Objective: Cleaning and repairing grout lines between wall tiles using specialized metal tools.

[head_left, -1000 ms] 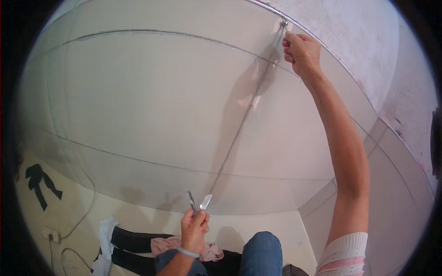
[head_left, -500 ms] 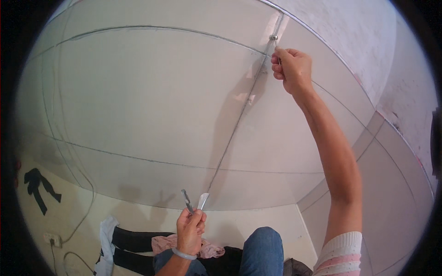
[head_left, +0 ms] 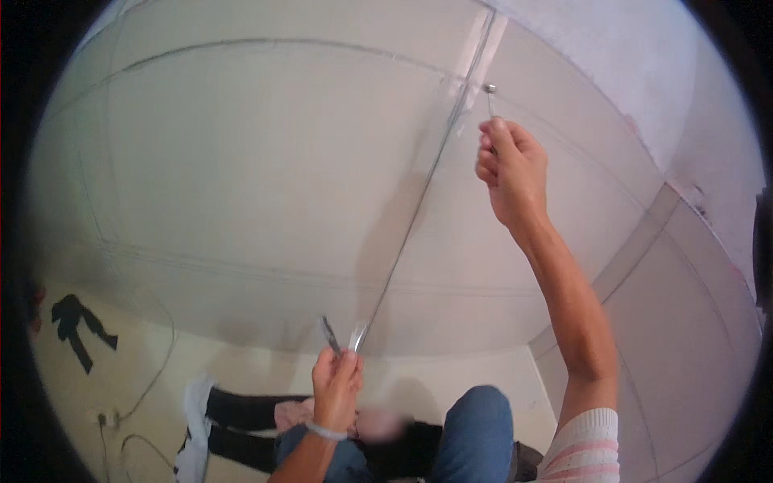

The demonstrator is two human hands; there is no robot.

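My right hand (head_left: 515,169) is raised at the upper right, fingers pinched round the thin shaft of a ball-tipped metal tool (head_left: 490,90). Its shiny ball sits just right of the long vertical seam (head_left: 420,208) in the tiled wall; I cannot tell whether it touches the tile. Low down, my left hand (head_left: 336,390) is closed on two slim tools. One is a flat metal scraper blade (head_left: 357,336), its tip by the seam's lower end. The other, a narrow dark-grey tool (head_left: 329,334), points up and left. Their lower parts are hidden in the fingers.
Large pale tiles (head_left: 266,161) meet at dark joints. Two bright strips of tape (head_left: 493,40) flank the seam's top. At left lie a black strap-like item (head_left: 78,326) and a socket with cords (head_left: 107,419). Dark trouser legs (head_left: 250,410) with white ends lie beside my knee (head_left: 475,427).
My right hand has moved down with the ball-tipped tool, and the ball has left the upper seam toward the right. My left hand keeps both tools, nearly in place. The view has shifted slightly.
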